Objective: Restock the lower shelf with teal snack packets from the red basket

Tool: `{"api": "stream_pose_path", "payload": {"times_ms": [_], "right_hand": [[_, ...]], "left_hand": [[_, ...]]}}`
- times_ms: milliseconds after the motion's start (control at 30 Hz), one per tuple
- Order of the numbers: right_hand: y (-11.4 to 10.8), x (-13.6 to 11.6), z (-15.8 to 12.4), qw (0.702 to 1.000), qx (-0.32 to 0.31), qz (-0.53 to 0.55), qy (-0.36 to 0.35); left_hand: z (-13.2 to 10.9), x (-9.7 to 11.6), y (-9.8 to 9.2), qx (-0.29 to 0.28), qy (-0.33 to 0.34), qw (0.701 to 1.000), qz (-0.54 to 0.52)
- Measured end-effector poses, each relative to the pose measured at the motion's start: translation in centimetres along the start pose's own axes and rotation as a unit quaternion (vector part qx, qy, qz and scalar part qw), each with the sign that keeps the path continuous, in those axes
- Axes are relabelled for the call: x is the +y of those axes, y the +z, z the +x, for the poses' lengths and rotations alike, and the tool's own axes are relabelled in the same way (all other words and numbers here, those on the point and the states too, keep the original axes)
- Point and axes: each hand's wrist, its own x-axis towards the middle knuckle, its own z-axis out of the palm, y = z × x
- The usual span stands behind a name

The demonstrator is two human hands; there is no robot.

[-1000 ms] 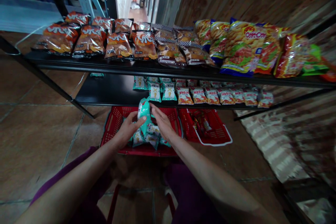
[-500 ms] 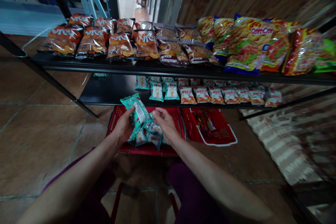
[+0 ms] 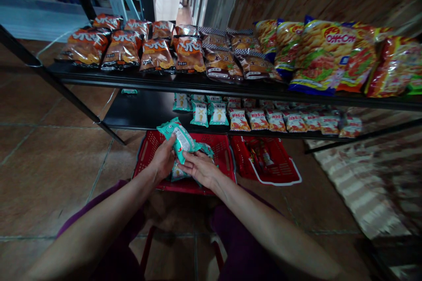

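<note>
My left hand (image 3: 164, 160) is closed round a teal snack packet (image 3: 176, 135), holding it tilted above a red basket (image 3: 148, 145) on the floor. My right hand (image 3: 198, 168) reaches into the same basket, its fingers curled on other teal packets (image 3: 178, 172) lying there. More teal packets (image 3: 199, 113) stand in a short row on the lower black shelf (image 3: 141, 112), just beyond the basket.
Red-and-white packets (image 3: 277, 120) fill the lower shelf to the right. The upper shelf (image 3: 184, 84) holds orange, brown and large yellow snack bags. A second red basket (image 3: 267, 160) lies to the right on the tiled floor. My knees are below.
My right hand has dropped from beside the raised packet down onto the packets in the basket. My left hand keeps its packet, now tilted leftward.
</note>
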Motion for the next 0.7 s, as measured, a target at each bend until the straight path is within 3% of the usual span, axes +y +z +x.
{"api": "stream_pose_path", "payload": {"times_ms": [267,700], "right_hand": [[-0.1,0.3,0.1,1.000,-0.003,-0.016,-0.020],[-0.4,0.6,0.3,0.998,-0.005,-0.068,-0.019]], "left_hand": [[0.4,0.7,-0.4,0.016,-0.032,0.999,-0.016],[0.1,1.6,-0.2,0.063,0.020,0.998,-0.014]]}}
